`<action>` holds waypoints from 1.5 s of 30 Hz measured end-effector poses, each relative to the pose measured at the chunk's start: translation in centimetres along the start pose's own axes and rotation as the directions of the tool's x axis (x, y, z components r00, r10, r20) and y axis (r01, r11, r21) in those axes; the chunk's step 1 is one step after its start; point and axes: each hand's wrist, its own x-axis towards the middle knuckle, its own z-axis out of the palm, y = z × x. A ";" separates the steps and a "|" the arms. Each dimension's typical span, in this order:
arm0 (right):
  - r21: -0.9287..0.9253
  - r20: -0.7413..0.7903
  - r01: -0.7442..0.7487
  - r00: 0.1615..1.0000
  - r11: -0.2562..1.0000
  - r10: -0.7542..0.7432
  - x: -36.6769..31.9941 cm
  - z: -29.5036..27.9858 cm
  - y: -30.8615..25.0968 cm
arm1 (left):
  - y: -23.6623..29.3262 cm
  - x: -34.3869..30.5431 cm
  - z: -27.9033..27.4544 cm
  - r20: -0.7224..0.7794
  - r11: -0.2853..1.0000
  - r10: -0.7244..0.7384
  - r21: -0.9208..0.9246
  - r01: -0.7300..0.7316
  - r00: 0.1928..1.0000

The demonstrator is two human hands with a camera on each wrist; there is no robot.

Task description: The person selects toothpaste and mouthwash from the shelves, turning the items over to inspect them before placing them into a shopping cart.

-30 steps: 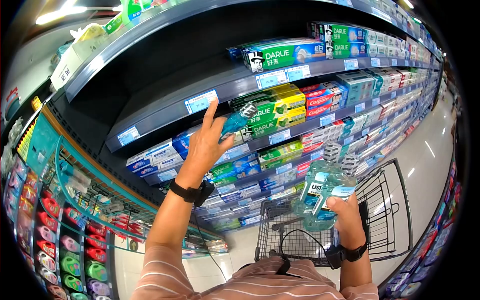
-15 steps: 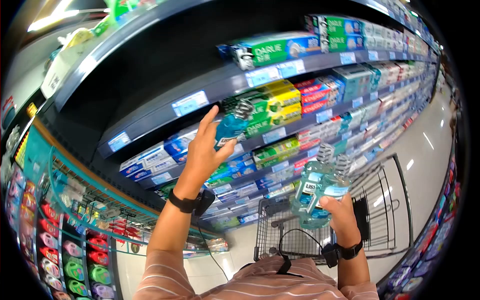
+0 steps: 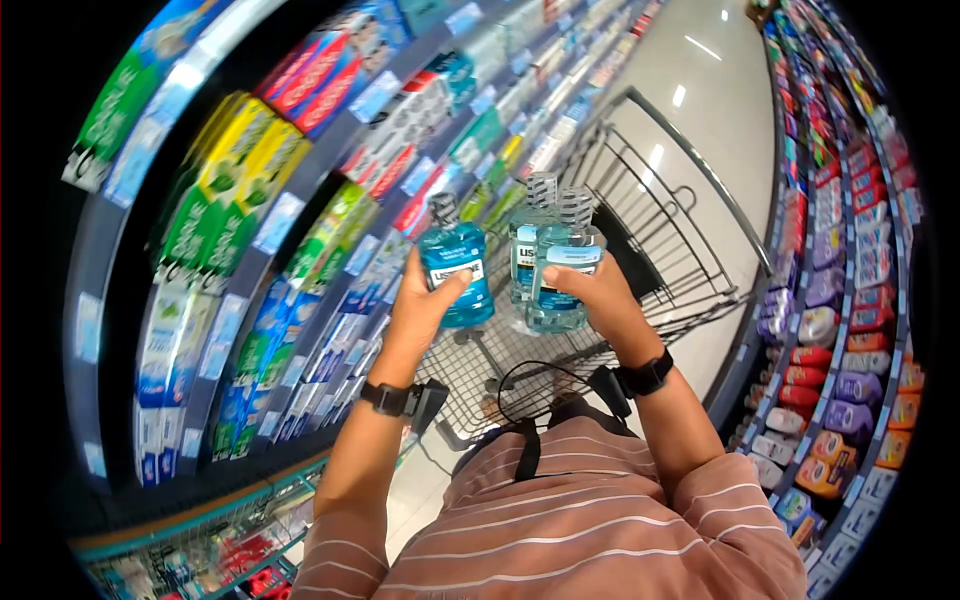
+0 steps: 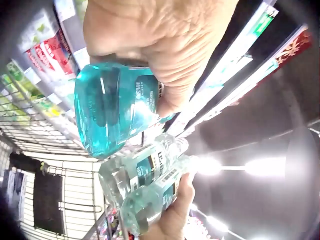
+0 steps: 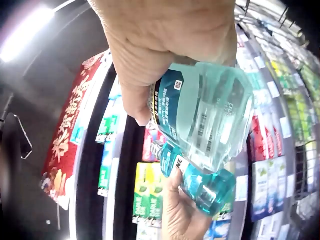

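My left hand (image 3: 415, 315) grips a bright teal bottle of Listerine mouthwash (image 3: 463, 300), with the thumb across its label. Two paler green mouthwash bottles (image 3: 556, 315) stand side by side in my right hand (image 3: 608, 298), whose thumb presses the front of the nearer one. All of these bottles are upright, with dark-and-white patterned wrap on their caps. In the left wrist view the teal bottle (image 4: 107, 112) fills the middle, and the pale pair (image 4: 142, 207) shows beyond it. The right wrist view shows one pale bottle (image 5: 217, 112) up close, partly in front of the teal one (image 5: 212, 190).
Below and beyond the hands is a wire shopping cart (image 3: 690, 215). Shelves of toothpaste boxes (image 3: 225, 200) run along the left. Along the right side, another shelf (image 3: 825, 300) carries bottles and packs, with a tiled aisle floor (image 3: 690, 60) between.
The view has swung right, away from the toothpaste shelf toward the cart. My left hand has brought the teal bottle from the shelf front to beside the pale pair, still held in my right hand.
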 end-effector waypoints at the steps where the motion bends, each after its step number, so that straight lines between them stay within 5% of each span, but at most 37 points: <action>1: 0.001 -0.055 -0.015 0.998 1.000 0.015 -0.2 -1.3 0.6 | -2.0 1.1 0.6 0.059 0.996 -0.057 0.068 0.053 0.997; 2: 0.001 -0.090 -0.023 0.996 1.000 0.023 0.0 -2.3 1.0 | -3.9 2.1 1.4 0.112 0.992 -0.112 0.072 0.105 0.987; 3: -0.044 -0.147 -0.066 0.987 0.997 0.059 -0.3 -4.0 1.8 | -8.2 3.2 1.0 -0.012 0.816 0.005 0.578 0.003 1.000; 4: -0.079 -0.159 -0.084 0.985 0.993 0.071 0.1 -5.6 2.9 | -6.2 3.9 2.6 0.078 0.882 -0.260 0.425 0.203 0.963; 5: -0.054 -0.166 -0.082 0.983 0.995 0.072 0.5 -6.0 3.1 | -7.2 4.7 3.9 0.009 0.730 -0.236 0.661 0.171 0.972; 7: -0.061 -0.134 -0.102 0.987 0.993 0.093 1.6 -9.0 5.9 | -15.0 6.3 4.5 0.106 0.861 -0.108 0.507 0.040 0.988; 8: -0.069 -0.191 -0.092 0.978 0.993 0.077 1.7 -10.8 7.6 | -13.8 5.6 6.3 0.039 0.901 -0.207 0.398 0.175 0.978; 10: -0.069 -0.248 -0.112 0.964 0.991 0.092 1.7 -12.1 8.6 | -15.2 6.5 7.5 0.153 0.943 -0.224 0.283 0.174 0.963; 17: -0.061 -0.174 -0.166 0.973 0.984 0.153 2.6 -14.5 10.1 | -16.0 6.6 9.5 -0.047 0.929 -0.209 0.301 0.213 0.977; 20: -0.089 -0.128 -0.187 0.976 0.978 0.175 3.5 -14.8 10.2 | -14.6 6.5 8.6 0.064 0.962 -0.226 0.172 0.212 0.972; 27: -0.085 -0.020 -0.178 0.984 0.980 0.176 4.6 -11.1 7.9 | -14.9 5.6 7.0 -0.168 0.924 -0.119 0.342 0.171 0.979; 36: -0.144 0.137 -0.133 0.979 0.981 0.153 3.4 -4.8 5.6 | -12.2 2.2 3.1 -0.175 0.957 -0.116 0.245 0.157 0.978; 41: -0.087 0.097 -0.169 0.979 0.982 0.177 2.3 -1.9 5.6 | -10.0 -0.1 1.4 -0.120 0.980 -0.154 0.106 0.167 0.981; 45: -0.128 0.158 -0.170 0.969 0.977 0.189 2.1 -1.4 6.9 | -12.8 -0.1 0.3 -0.185 0.954 -0.125 0.246 0.169 0.975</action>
